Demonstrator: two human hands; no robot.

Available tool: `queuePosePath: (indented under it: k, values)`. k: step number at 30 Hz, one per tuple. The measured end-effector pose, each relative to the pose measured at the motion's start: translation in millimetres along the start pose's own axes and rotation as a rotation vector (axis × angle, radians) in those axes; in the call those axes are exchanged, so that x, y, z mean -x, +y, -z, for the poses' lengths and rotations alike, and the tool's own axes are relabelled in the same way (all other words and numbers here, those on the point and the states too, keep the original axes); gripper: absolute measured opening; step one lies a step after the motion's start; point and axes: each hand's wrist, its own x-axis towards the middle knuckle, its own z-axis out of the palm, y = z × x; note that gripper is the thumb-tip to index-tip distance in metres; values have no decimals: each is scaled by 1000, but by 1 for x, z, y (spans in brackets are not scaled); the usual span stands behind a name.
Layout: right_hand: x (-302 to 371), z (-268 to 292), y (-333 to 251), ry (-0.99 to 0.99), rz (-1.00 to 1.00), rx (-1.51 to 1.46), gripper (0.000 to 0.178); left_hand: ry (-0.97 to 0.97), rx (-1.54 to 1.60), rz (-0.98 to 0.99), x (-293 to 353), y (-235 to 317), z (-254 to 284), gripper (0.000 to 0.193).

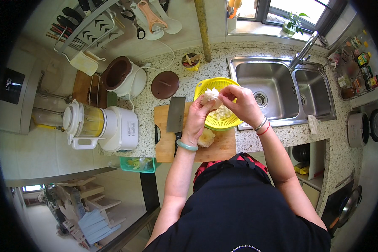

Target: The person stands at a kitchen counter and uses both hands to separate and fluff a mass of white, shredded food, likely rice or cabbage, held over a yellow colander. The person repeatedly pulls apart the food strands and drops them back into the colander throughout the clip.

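Observation:
Between my hands, over the near left part of a yellow colander (pixel 227 122), is a frilly piece of white fungus (pixel 210 95). My left hand (pixel 196 119) grips it from below and the left. My right hand (pixel 243 103) pinches at its right side with bent fingers. Small white pieces (pixel 221 112) lie in the colander, partly hidden by my hands. Another pale, ruffled clump (pixel 206 137) rests on the wooden cutting board (pixel 218 151), just right of my left wrist. A cleaver (pixel 176 115) lies on the board left of my left hand, its dark handle toward me.
Right of the colander is a double steel sink (pixel 264 84) with a tap (pixel 304 50). A white blender (pixel 119 128), an open pot (pixel 126 75) and its brown lid (pixel 165 85) stand left. Behind are a small yellow container (pixel 191 62) and an upright pole (pixel 203 29). A green bin (pixel 137 164) hangs below the counter edge.

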Motion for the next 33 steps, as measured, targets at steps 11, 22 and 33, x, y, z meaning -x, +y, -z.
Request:
queuePosePath:
  k: [11,22,33]
  values:
    - [4,-11,3,123,3,51,11,17,-47,-25,4,2,-4,30]
    - [7,-15,19,213,-257,-320,11,14,257,71,9,0,6,28]
    - [7,-17,17,276,-87,-26,13,-30,241,34,8,4,-5,32]
